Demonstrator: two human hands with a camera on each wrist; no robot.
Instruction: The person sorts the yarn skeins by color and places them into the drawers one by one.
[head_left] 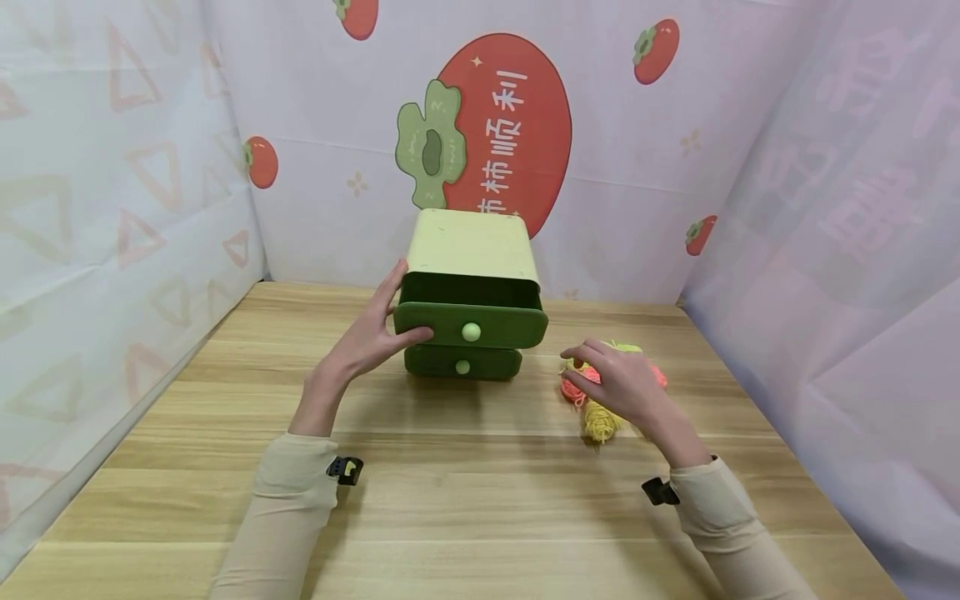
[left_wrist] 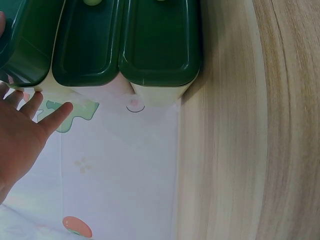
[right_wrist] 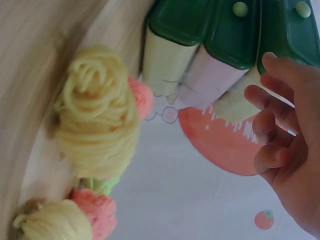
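Note:
A small drawer cabinet [head_left: 472,242] with a cream top and dark green drawer fronts stands on the table. Its top drawer [head_left: 510,327] is pulled out, and the inside looks dark. My left hand [head_left: 367,337] touches the cabinet's left side, its fingers spread and fairly straight, with the thumb against the top drawer's front. Over several small yarn balls [head_left: 600,423] on the right hovers my right hand [head_left: 618,383], fingers loosely bent and holding nothing. In the right wrist view a yellow yarn ball [right_wrist: 97,115] sits beside coral yarn [right_wrist: 97,212], apart from that hand.
The wooden table [head_left: 450,517] is enclosed by white printed cloth at the left, back and right. A large persimmon print [head_left: 517,125] is on the cloth behind the cabinet. Lower drawers [head_left: 427,363] below the top one are pushed in.

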